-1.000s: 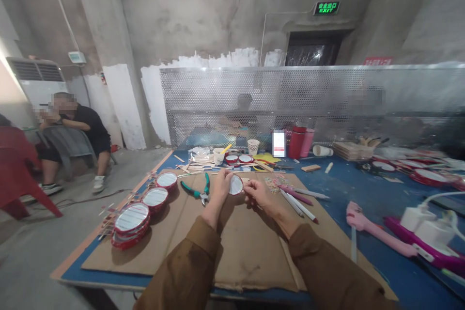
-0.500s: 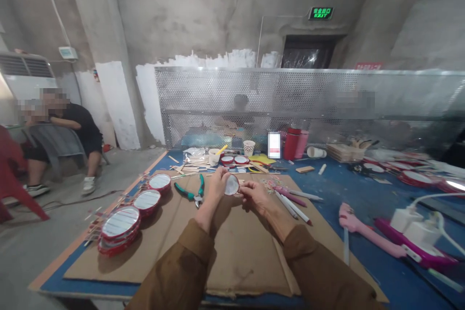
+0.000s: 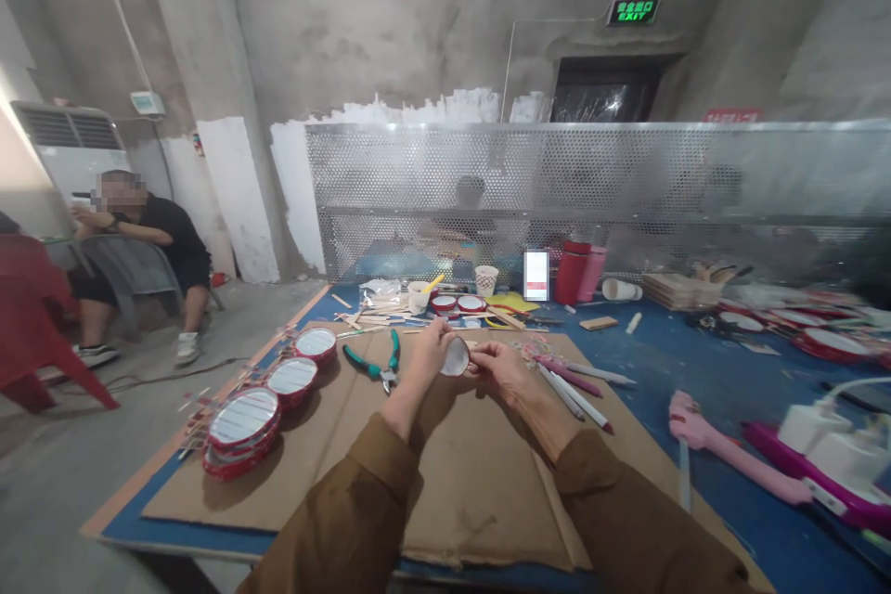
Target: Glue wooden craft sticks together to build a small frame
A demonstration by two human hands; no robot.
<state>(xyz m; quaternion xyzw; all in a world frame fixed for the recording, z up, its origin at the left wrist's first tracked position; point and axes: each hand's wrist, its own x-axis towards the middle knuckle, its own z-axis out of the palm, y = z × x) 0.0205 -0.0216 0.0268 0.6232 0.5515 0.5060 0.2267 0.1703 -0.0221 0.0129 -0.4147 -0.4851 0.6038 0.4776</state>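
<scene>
Above the middle of a brown cardboard sheet (image 3: 487,501), my left hand (image 3: 426,362) grips a small round piece (image 3: 455,358) by its left side. The piece has a pale, shiny face and a dark reddish rim. At its right edge, the fingers of my right hand (image 3: 502,371) are pinched together against the rim; anything tiny between them is too small to make out. Green-handled cutting pliers (image 3: 372,362) lie spread apart left of my left hand. To the right of my right hand rest several white and pink pens (image 3: 581,399).
Red-rimmed round pieces (image 3: 243,418), some stacked, line the cardboard's left side. Behind my hands stand paper cups (image 3: 486,279), thin wooden sticks and a red bottle (image 3: 572,274). A pink glue gun (image 3: 742,455) and a purple power strip (image 3: 800,473) lie right. A person (image 3: 163,227) sits at far left.
The view has turned slightly left, so everything appears shifted to the right. Both hands stay on the small round piece, its face now turned a little differently.
</scene>
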